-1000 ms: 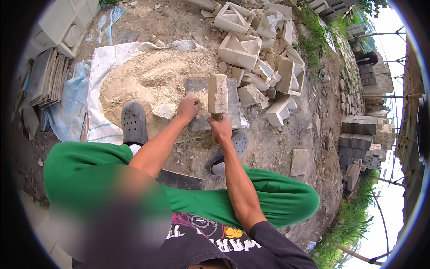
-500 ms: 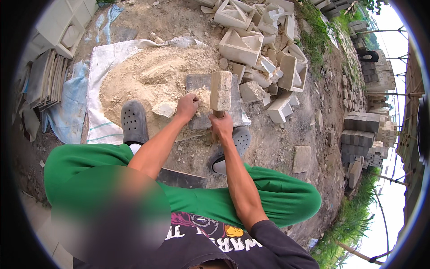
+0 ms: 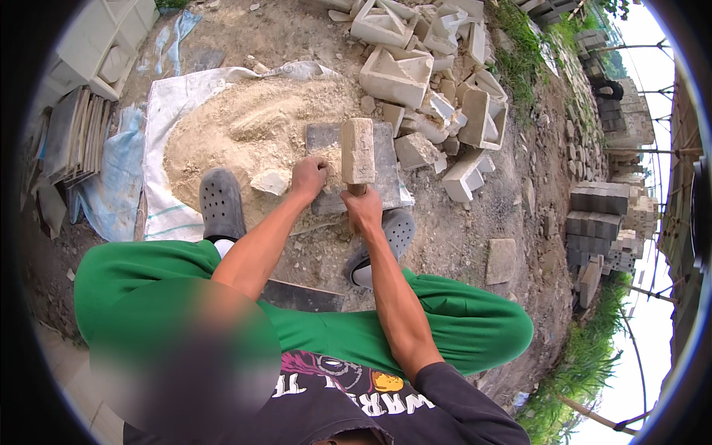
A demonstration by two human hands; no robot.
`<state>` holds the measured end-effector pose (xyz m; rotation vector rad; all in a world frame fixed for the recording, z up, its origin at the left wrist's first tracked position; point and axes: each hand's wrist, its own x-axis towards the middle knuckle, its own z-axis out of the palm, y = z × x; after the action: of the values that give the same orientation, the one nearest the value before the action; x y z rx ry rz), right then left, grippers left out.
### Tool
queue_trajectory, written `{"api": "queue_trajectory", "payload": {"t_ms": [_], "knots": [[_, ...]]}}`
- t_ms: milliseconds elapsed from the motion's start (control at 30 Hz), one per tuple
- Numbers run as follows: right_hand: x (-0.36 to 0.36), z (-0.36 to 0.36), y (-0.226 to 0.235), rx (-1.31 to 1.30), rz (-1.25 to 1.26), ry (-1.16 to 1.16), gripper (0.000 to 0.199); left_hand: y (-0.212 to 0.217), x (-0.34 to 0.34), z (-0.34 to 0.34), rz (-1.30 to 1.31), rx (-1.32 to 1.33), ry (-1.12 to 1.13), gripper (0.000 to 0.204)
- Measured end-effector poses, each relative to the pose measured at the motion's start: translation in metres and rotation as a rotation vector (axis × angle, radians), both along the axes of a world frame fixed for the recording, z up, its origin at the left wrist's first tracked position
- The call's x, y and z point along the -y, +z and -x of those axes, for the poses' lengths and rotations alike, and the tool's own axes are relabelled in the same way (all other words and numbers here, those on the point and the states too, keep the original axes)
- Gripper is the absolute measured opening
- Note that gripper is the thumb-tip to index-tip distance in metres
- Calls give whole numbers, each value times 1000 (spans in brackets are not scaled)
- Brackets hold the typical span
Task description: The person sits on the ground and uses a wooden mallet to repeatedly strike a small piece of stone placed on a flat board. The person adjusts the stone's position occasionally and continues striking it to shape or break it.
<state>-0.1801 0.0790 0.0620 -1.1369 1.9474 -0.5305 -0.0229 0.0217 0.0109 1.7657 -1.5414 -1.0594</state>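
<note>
Head view, right grip (image 3: 363, 208) clamped on blocky wooden mallet (image 3: 358, 153), left grip (image 3: 308, 179) unclear, crumbly tan heap (image 3: 248, 133)

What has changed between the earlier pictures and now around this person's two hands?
The pale, block-headed mallet, gripped in the right hand, swayed slightly right, then slightly back left. Nothing was visibly taken hold of or let go. The left hand stayed curled beside the pale crumbs on the flat, dark-grey slab, which also stayed put.
</note>
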Motion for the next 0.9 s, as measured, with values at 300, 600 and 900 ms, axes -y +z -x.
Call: {"api": "queue_trajectory", "payload": {"t_ms": [300,600,900], "knots": [[-5,1,-18,-24,-95,114,32,-4,-3,6,-21,-79,87,15],[8,-4,16,1,17,114,33,-11,-4,1,-32,9,57,16],[4,15,-20,-58,-36,62,33,-3,-3,8,-50,-38,113,15]]}}
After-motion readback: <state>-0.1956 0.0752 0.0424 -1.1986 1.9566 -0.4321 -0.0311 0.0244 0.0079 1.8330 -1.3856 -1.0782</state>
